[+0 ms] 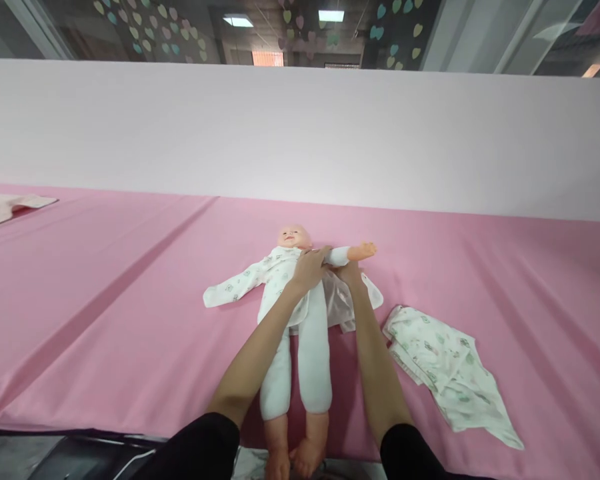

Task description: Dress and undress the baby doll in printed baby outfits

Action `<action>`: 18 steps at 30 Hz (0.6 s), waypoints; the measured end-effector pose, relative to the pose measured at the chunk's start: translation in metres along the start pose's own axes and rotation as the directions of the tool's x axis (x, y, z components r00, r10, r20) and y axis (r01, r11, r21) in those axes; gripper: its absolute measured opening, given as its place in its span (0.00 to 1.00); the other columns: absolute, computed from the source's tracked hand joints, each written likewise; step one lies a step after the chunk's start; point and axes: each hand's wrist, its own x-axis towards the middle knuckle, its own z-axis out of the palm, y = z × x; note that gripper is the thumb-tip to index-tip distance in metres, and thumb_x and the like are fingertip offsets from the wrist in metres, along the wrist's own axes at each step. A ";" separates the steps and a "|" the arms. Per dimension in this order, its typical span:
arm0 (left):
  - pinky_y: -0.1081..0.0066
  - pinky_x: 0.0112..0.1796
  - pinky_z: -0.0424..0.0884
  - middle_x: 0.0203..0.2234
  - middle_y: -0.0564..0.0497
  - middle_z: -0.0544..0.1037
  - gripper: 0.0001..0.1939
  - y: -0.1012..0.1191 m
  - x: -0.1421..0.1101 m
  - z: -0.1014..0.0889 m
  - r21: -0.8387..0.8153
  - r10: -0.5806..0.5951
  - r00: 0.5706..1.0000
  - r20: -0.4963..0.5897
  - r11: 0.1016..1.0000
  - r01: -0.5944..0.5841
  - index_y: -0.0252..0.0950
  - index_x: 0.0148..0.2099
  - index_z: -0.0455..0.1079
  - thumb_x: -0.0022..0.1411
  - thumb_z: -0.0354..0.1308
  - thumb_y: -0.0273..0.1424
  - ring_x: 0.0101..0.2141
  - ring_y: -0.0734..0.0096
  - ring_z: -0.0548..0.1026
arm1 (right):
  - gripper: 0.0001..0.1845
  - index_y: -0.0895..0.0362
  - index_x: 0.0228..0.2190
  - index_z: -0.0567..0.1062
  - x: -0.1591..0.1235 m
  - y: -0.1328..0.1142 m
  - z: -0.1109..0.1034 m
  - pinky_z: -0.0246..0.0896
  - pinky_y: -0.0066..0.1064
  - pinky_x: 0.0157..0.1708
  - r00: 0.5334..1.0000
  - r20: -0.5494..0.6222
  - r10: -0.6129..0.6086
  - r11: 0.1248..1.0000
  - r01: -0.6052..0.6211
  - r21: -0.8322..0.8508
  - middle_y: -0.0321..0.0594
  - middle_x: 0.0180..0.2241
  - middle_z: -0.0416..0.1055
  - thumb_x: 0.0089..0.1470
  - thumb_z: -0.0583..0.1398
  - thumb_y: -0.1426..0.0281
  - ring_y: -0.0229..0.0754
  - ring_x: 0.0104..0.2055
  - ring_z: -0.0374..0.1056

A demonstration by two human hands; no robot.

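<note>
A baby doll (314, 360) lies on its back, head away from me, with white fabric limbs and bare plastic feet. A white printed baby shirt (280, 273) covers its chest and the arm on the left of the view. The other doll arm (361, 251) stretches out to the right, outside its sleeve. My left hand (311, 267) is closed around the upper part of that arm, at the shoulder. Just below the arm, my right hand (349, 272) is closed at the shirt's loose side; its fingertips are hidden. The loose sleeve (373, 291) spreads beyond my right wrist.
Matching printed baby clothing (445, 367) lies folded to the right on the pink padded surface (130, 300). A pale pink cloth (10, 208) sits at the far left. Behind runs a low white wall (300, 133), with glass and heart stickers above it.
</note>
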 end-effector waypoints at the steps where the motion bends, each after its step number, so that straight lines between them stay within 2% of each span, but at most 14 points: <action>1: 0.65 0.50 0.60 0.45 0.48 0.76 0.21 0.000 -0.001 0.000 0.007 0.013 1.000 -0.006 1.000 -0.013 0.38 0.58 0.60 0.62 0.53 0.29 0.47 0.63 0.72 | 0.32 0.55 0.54 0.67 -0.001 -0.005 0.006 0.51 0.55 0.54 0.998 0.050 0.031 0.998 -0.029 -0.051 0.51 0.59 0.59 0.45 0.61 0.67 0.61 0.63 0.47; 3: 0.66 0.50 0.60 0.45 0.49 0.75 0.24 0.000 -0.002 -0.002 0.055 0.027 1.000 0.001 0.998 -0.027 0.41 0.61 0.58 0.63 0.52 0.30 0.47 0.64 0.72 | 0.32 0.55 0.53 0.68 -0.001 -0.007 0.010 0.51 0.57 0.53 0.990 0.109 0.092 0.993 -0.084 -0.077 0.52 0.60 0.57 0.44 0.62 0.68 0.62 0.64 0.44; 4: 0.66 0.49 0.61 0.44 0.49 0.75 0.25 0.001 -0.002 -0.002 0.090 0.031 0.999 0.010 0.995 -0.031 0.42 0.62 0.56 0.63 0.52 0.30 0.46 0.64 0.72 | 0.30 0.56 0.51 0.70 -0.001 -0.006 0.009 0.53 0.55 0.52 0.988 0.113 0.101 0.993 -0.093 -0.076 0.54 0.58 0.59 0.43 0.63 0.68 0.62 0.63 0.46; 7: 0.67 0.47 0.61 0.40 0.49 0.74 0.29 0.003 -0.002 -0.003 0.197 0.032 0.999 0.020 0.980 -0.036 0.45 0.66 0.50 0.64 0.51 0.32 0.42 0.65 0.73 | 0.25 0.60 0.42 0.75 0.002 0.007 -0.006 0.58 0.49 0.49 0.991 0.079 0.104 0.994 -0.101 -0.047 0.57 0.48 0.69 0.38 0.66 0.68 0.61 0.56 0.59; 9: 0.68 0.45 0.61 0.39 0.49 0.73 0.30 0.005 -0.002 -0.002 0.246 0.028 1.000 0.011 0.969 -0.030 0.47 0.67 0.47 0.65 0.50 0.32 0.40 0.66 0.73 | 0.21 0.61 0.40 0.75 0.003 0.019 -0.023 0.61 0.44 0.45 0.992 0.003 0.122 0.992 -0.122 -0.031 0.57 0.43 0.72 0.40 0.64 0.69 0.58 0.49 0.66; 11: 0.68 0.44 0.61 0.39 0.48 0.72 0.30 0.006 -0.002 0.001 0.288 0.012 1.000 0.003 0.958 -0.012 0.49 0.67 0.45 0.66 0.48 0.33 0.39 0.67 0.73 | 0.19 0.61 0.41 0.75 0.004 0.030 -0.042 0.62 0.38 0.41 0.982 -0.139 0.130 0.991 -0.132 -0.003 0.53 0.40 0.73 0.44 0.59 0.70 0.52 0.44 0.69; 14: 0.67 0.43 0.61 0.38 0.47 0.72 0.29 0.008 -0.001 0.005 0.344 -0.010 1.000 0.020 0.939 0.003 0.51 0.67 0.44 0.67 0.46 0.33 0.38 0.65 0.73 | 0.20 0.59 0.39 0.76 0.001 0.038 -0.070 0.60 0.33 0.35 0.929 -0.354 0.107 0.993 -0.081 0.088 0.45 0.32 0.73 0.41 0.57 0.73 0.46 0.35 0.69; 16: 0.65 0.42 0.61 0.39 0.45 0.71 0.27 0.009 0.000 0.006 0.375 -0.025 0.999 0.045 0.927 0.007 0.52 0.67 0.46 0.67 0.44 0.33 0.37 0.64 0.73 | 0.21 0.57 0.37 0.78 -0.001 0.036 -0.082 0.59 0.31 0.32 0.899 -0.425 0.106 0.985 -0.037 0.168 0.40 0.27 0.72 0.36 0.57 0.74 0.43 0.30 0.67; 18: 0.64 0.42 0.61 0.39 0.45 0.71 0.27 0.009 0.001 0.005 0.390 -0.037 0.997 0.071 0.921 0.006 0.53 0.66 0.47 0.68 0.43 0.31 0.36 0.65 0.73 | 0.23 0.56 0.36 0.78 -0.004 0.033 -0.090 0.59 0.30 0.32 0.889 -0.441 0.121 0.973 -0.018 0.232 0.37 0.26 0.71 0.34 0.57 0.75 0.42 0.30 0.66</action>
